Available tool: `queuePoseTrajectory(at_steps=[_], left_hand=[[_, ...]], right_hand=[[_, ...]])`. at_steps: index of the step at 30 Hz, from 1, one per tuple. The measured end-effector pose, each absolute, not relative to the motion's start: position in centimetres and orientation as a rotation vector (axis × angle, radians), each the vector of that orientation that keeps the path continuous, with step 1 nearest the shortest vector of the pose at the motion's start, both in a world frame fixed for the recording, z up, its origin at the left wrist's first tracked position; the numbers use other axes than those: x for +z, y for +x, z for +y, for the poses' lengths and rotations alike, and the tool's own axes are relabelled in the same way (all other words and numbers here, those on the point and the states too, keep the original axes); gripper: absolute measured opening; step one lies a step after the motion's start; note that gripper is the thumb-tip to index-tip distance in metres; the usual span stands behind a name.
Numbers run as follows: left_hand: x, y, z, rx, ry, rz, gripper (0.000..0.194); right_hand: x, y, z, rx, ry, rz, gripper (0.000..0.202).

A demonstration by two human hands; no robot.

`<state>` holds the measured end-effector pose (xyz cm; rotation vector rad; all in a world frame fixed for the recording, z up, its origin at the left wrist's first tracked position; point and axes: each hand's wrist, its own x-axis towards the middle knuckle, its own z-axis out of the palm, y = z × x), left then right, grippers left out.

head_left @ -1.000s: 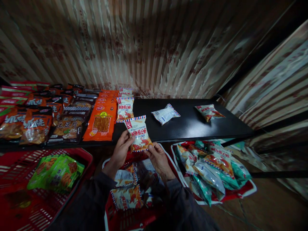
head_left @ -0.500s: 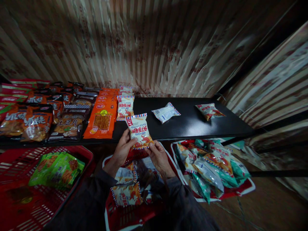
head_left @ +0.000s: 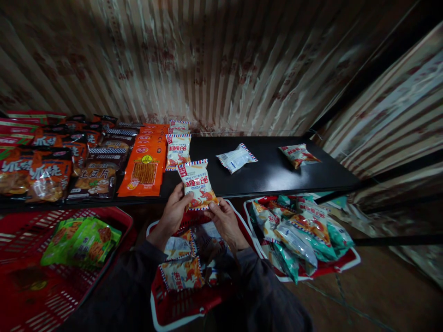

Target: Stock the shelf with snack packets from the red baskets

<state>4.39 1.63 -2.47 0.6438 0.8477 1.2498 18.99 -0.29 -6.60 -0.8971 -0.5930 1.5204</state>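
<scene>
A white and orange snack bag (head_left: 198, 182) with a striped top edge is held between my two hands at the front edge of the black shelf (head_left: 263, 177). My left hand (head_left: 175, 213) grips its left side, thumb across the front. Fingers of my right hand (head_left: 226, 224) pinch the lower right corner. Just behind it, matching snack bags (head_left: 177, 151) stand in a row from front to back. Below my hands, a red basket (head_left: 180, 310) contains more bags of this kind (head_left: 182, 275).
Orange packs (head_left: 142, 168), dark brown bags (head_left: 95, 173) and black-and-orange bags (head_left: 50, 175) fill the shelf's left. A face-down bag (head_left: 237, 158) and another bag (head_left: 298, 155) lie to the right. Red baskets hold green packs (head_left: 83, 242) at left and mixed bags (head_left: 308, 226) at right.
The whole view has shifted slightly. Both hands keep hold of the same snack bag, with almost no movement relative to the shelf.
</scene>
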Motion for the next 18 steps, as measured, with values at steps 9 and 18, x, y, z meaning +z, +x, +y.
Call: queuePoseTrajectory(at_steps=[9,18], left_hand=[[-1.95,4.14,1.68,1.173,0.686,0.860,0.054],[-2.06,3.78,1.91,1.127,0.748,0.864,0.053]], right_hand=[[-6.25,19.23,-0.26,1.470,-0.920,-0.578,0.030],[-6.44,19.19,-0.24,1.455,-0.921,-0.586,0.030]])
